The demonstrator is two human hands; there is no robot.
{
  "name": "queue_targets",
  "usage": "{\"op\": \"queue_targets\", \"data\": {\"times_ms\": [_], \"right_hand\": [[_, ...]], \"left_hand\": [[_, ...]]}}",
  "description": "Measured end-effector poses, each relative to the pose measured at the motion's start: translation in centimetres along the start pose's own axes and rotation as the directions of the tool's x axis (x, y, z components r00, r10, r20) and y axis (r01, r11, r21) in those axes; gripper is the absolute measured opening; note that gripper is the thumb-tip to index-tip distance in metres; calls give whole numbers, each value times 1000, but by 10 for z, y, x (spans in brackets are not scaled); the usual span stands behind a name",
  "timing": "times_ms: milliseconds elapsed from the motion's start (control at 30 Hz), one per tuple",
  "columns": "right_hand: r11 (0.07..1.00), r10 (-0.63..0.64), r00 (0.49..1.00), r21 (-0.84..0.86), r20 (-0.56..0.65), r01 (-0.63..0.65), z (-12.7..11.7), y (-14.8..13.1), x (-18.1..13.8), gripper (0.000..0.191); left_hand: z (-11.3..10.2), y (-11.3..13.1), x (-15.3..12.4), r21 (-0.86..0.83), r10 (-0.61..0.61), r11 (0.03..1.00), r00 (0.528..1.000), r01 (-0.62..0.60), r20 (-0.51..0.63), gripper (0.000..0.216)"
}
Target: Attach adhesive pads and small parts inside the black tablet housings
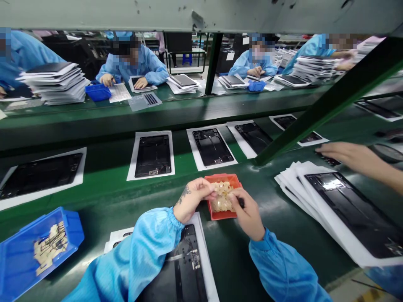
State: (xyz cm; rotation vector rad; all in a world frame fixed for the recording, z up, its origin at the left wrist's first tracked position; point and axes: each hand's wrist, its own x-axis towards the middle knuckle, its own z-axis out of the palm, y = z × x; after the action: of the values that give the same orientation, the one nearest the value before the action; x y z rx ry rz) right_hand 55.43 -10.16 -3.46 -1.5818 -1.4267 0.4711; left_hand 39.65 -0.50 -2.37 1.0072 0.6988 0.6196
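Observation:
My left hand [195,196] is at the left rim of a red bin [223,215], thumb and fingers pinched together; what they hold, if anything, is too small to make out. My right hand [247,213] is closed at the bin's right side, and a small black end [241,202] of something shows by its fingers. Inside the bin lie many small yellowish, translucent pieces [222,204], between my two hands. Beneath my left forearm, a black tablet housing [189,268] with internal parts rests on white paper, partly covered by my blue sleeve.
A blue bin [74,228] with small flat pieces stands at left. Tablet housings on paper [153,155] line the green bench behind. At right are stacked housings [352,209] and another person's hand [352,157]. A slanted green post [315,111] crosses the right; co-workers sit opposite.

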Motion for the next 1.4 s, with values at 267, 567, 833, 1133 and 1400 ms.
{"op": "queue_targets", "data": {"times_ms": [267, 567, 833, 1133, 1400], "right_hand": [[999, 29, 987, 27, -159, -25, -6, 7, 3, 21], [996, -61, 998, 64, -24, 62, -6, 10, 2, 15], [996, -33, 985, -87, -168, 19, -1, 4, -4, 9], [999, -29, 997, -20, -70, 27, -6, 3, -1, 11], [977, -57, 991, -212, -120, 30, -5, 10, -2, 13]], "left_hand": [[12, -12, 25, 783, 418, 494, 893, -377, 165, 14], [10, 1, 11, 106, 13, 994, 969, -40, 249, 22], [16, 1, 7, 346, 247, 900, 964, -265, 95, 17], [13, -6, 8, 488, 380, 773, 912, -405, 155, 14], [4, -2, 0, 197, 123, 972, 992, -125, 25, 10]]}}
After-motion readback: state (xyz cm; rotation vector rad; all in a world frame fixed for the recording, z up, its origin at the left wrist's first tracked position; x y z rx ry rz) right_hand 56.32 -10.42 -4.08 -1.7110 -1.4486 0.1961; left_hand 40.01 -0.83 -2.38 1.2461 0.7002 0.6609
